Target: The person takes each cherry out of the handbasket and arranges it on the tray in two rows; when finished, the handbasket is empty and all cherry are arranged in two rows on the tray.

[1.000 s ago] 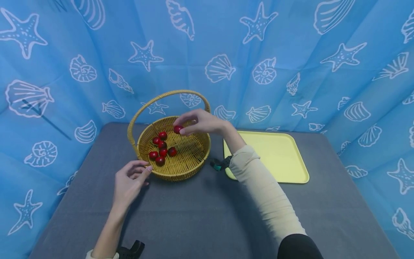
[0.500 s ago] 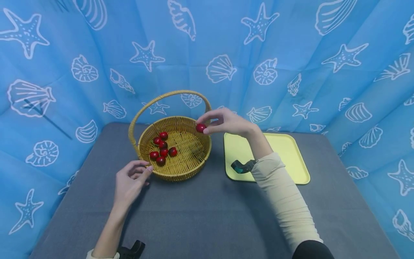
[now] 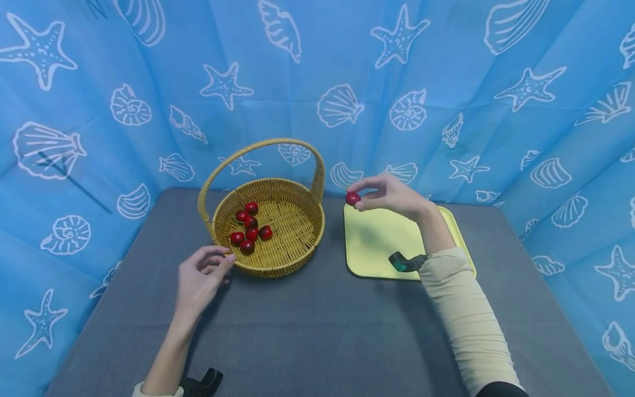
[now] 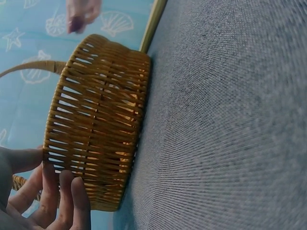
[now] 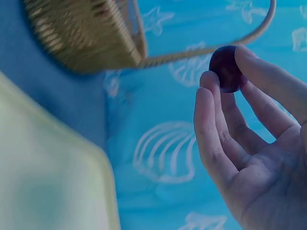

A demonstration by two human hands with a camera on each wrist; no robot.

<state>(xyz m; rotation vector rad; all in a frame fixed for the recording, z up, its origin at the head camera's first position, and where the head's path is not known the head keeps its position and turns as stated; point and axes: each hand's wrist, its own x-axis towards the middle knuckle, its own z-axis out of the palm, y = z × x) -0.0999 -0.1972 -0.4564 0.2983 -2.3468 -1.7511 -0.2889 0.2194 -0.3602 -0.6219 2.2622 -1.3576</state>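
My right hand [image 3: 394, 196] pinches a dark red cherry [image 3: 353, 198] between thumb and fingertips, held up over the left back part of a yellow tray [image 3: 367, 259]. The right wrist view shows the same cherry [image 5: 225, 68] at the fingertips. My left hand [image 3: 200, 278] holds the near left rim of a round wicker basket [image 3: 297, 237]. In the left wrist view its thumb lies at the rim and its fingers [image 4: 48, 196] rest along the outer wall of the basket [image 4: 96, 115]. Several red cherries [image 3: 250, 221] lie on the left side of the basket's floor.
The basket's tall arched handle [image 3: 258, 144] rises over its back. Basket and tray stand side by side on a grey cloth-covered table [image 3: 307, 331], with a gap between them. A blue curtain [image 3: 297, 66] with shells and starfish hangs right behind the table.
My right hand has carried the cherry rightward, from above the basket across the gap to over the tray. The left hand has stayed at the basket rim.
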